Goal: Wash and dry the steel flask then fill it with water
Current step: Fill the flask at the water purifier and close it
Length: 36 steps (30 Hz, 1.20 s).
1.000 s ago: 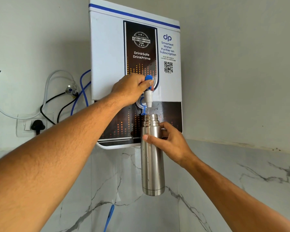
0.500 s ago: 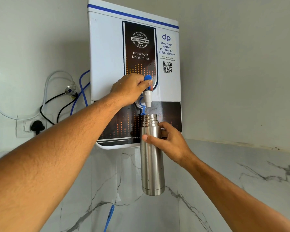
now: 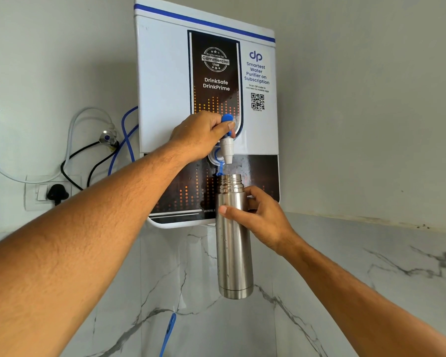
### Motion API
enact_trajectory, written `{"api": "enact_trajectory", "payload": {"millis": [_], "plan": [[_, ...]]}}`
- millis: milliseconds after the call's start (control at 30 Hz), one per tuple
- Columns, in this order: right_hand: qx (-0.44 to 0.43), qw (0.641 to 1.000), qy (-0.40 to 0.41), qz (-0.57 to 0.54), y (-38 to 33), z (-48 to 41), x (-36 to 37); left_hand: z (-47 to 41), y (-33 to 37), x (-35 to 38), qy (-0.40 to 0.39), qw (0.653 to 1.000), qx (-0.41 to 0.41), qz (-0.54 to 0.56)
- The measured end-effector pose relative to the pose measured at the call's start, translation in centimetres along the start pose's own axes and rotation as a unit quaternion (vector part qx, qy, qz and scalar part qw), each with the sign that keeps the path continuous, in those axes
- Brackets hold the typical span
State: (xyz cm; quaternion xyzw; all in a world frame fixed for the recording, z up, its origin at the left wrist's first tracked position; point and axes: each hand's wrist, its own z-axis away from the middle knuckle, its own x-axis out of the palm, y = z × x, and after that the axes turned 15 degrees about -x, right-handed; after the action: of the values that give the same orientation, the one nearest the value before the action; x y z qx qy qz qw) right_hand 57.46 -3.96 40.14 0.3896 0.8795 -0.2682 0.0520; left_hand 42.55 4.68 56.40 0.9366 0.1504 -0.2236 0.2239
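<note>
A tall steel flask (image 3: 233,256) with an open threaded neck hangs upright right under the white spout (image 3: 227,150) of a wall-mounted water purifier (image 3: 165,99). My right hand (image 3: 262,219) grips the flask near its shoulder, thumb across the front. My left hand (image 3: 202,136) is curled round the blue tap lever (image 3: 227,119) above the spout. A thin stream of water seems to run from the spout into the flask's mouth. Water drops dot the flask's body.
White and blue hoses (image 3: 125,140), a metal valve (image 3: 108,139) and black cables run along the wall at the left to a socket with a black plug (image 3: 57,194). Marble wall tiles (image 3: 371,266) lie below. A blue hose end (image 3: 169,331) hangs at the bottom.
</note>
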Motion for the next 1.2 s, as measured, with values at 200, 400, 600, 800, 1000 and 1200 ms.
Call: {"api": "enact_trajectory", "payload": {"millis": [200, 400, 600, 800, 1000, 1200], "plan": [[0.001, 1.000, 0.001, -0.007, -0.16, 0.09, -0.04, -0.01, 0.00, 0.01, -0.002, 1.000, -0.001, 0.000], [0.000, 1.000, 0.005, -0.010, -0.16, 0.14, 0.02, -0.19, -0.12, 0.07, 0.000, 1.000, -0.001, 0.003], [-0.001, 1.000, 0.002, -0.012, -0.29, 0.16, -0.02, -0.23, -0.12, 0.16, -0.001, 1.000, 0.000, 0.005], [-0.001, 1.000, 0.003, -0.014, -0.14, 0.14, -0.04, -0.16, -0.10, 0.05, -0.001, 1.000, 0.003, 0.006], [-0.002, 1.000, 0.003, -0.010, -0.11, 0.12, -0.01, -0.11, -0.04, 0.00, -0.002, 1.000, 0.002, 0.001], [-0.001, 1.000, 0.004, -0.011, 0.03, 0.09, -0.03, -0.11, 0.00, -0.01, 0.000, 1.000, -0.001, 0.001]]}}
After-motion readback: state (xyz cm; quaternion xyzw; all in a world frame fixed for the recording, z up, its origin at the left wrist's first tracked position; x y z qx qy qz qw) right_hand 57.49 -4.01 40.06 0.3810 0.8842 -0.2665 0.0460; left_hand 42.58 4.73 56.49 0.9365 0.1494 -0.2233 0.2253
